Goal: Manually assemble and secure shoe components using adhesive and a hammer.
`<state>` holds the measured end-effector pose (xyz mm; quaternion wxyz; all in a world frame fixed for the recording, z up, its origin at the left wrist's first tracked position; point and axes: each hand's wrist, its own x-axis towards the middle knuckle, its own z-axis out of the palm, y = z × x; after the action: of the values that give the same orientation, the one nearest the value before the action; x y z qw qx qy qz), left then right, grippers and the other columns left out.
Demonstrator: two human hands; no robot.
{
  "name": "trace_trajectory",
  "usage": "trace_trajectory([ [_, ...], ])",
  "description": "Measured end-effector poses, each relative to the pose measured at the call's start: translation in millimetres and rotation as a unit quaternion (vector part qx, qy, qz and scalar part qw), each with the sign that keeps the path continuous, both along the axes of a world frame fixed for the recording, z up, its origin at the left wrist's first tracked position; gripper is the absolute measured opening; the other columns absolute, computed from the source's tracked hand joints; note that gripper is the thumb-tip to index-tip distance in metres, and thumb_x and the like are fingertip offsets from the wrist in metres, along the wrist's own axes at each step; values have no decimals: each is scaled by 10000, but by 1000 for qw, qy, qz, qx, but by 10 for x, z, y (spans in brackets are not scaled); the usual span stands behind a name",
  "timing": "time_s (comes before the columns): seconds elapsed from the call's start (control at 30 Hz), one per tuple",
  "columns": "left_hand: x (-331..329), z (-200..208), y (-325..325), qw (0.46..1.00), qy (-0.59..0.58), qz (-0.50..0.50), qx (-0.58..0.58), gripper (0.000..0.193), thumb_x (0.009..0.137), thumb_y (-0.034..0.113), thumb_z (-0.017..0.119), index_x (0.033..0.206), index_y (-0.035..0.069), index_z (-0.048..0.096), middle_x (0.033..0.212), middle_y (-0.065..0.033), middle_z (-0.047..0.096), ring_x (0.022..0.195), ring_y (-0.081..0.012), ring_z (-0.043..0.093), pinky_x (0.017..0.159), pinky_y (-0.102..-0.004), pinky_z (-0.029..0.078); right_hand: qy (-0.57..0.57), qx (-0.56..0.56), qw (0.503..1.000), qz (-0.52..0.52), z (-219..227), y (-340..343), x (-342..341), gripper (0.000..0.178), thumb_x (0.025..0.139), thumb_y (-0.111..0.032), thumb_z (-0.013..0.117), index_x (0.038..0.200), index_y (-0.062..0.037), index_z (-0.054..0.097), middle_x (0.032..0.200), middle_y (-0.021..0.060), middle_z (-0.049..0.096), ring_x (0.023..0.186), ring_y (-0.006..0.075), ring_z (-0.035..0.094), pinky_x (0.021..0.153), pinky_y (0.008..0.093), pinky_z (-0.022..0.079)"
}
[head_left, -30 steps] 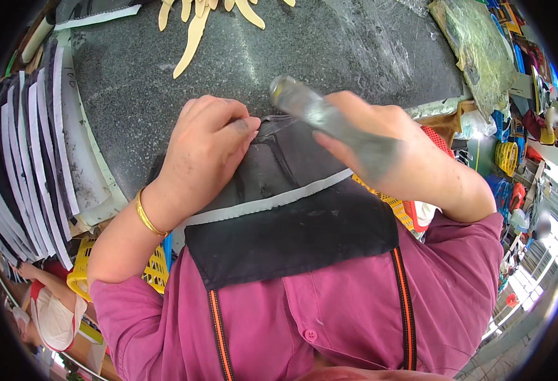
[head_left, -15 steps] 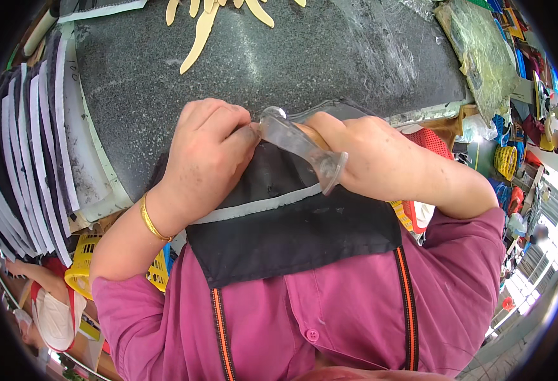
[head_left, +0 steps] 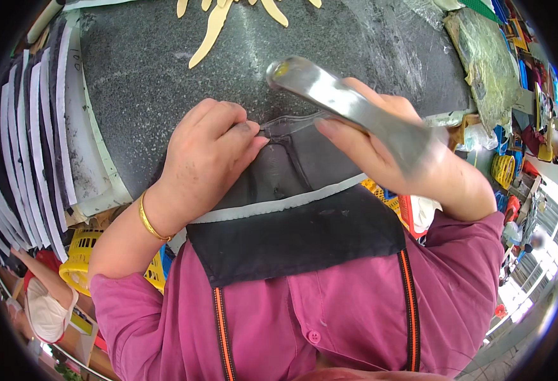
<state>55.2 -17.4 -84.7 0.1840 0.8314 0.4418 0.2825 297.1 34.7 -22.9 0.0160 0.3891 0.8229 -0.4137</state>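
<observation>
Tool (head_left: 349, 98) aslant in R hand (head_left: 369, 159), L hand (head_left: 206, 149) curled on dk piece (head_left: 285, 168)

"What is blurred at the right hand (head_left: 371, 152)?"

"The near end of the metal tool (head_left: 330, 92) is smeared; some fingers are hidden behind it."

"And by the left hand (head_left: 209, 155)?"

"Beneath it, the black panel (head_left: 269, 174) is partly covered; beyond, cream strips (head_left: 212, 38) are cut by the upper edge."

Left hand (head_left: 206, 149) curled downward, right hand (head_left: 375, 159) closed
</observation>
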Motion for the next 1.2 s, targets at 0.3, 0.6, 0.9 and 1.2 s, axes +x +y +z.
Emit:
trace_trajectory([
  [0.3,-177,38,-6,999,-20,-12,-44,188,732,-10,749,911,7,693,933,-101,628,860,-295,620,746,-384,525,34,34,998,50,-79,-60,-1,284,969,-255,616,967,-1,490,642,215,605,652,431,645,574,509,512],
  [0.6,-251,36,-74,998,-1,33,-50,188,736,15,762,914,26,701,904,-90,632,822,-270,615,734,-378,499,1,7,999,54,-53,-11,-103,301,975,-278,600,963,2,491,685,241,619,705,455,643,621,528,514],
  [0.9,-314,56,-166,995,20,78,-52,206,716,45,779,908,48,704,912,-67,628,848,-260,605,758,-383,455,35,25,995,88,-140,-26,-178,306,972,-280,608,973,4,491,681,225,625,664,451,637,593,528,508],
  [1.2,-264,-5,-239,999,29,22,33,206,717,48,769,899,47,673,916,-65,609,867,-259,595,771,-388,457,6,-25,996,91,-54,50,-267,294,976,-268,603,982,4,492,688,225,613,680,461,630,599,535,501],
])
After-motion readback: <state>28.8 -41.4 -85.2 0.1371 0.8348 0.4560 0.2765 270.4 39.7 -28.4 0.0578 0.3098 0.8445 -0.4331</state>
